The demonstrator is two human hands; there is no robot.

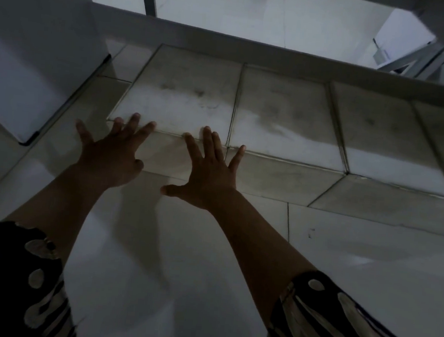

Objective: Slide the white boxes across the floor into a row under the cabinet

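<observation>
Dim light, view down from head height. Three white boxes side by side in a row on the tiled floor (369,248): left box (178,97), middle box (282,114), right box (380,128), sides touching or nearly so. Far ends of all three tucked beneath the front edge of the cabinet (253,40) running across the top. Smudges visible on the box tops. Sliver of a possible fourth box at far right edge; cannot tell for certain.

Left hand (109,150) open, fingers spread and straight, fingertips at the near top edge of left box, palm against its near face. Right hand (209,172) open likewise, fingers fanned, fingertips at the near edge close to the seam between left and middle boxes. Contact of palms with the face not fully clear in the dark.

Tall white unit (37,58) standing left of the row, dark trim at its base. Patterned black-and-pale sleeves (12,279) at both lower corners.
</observation>
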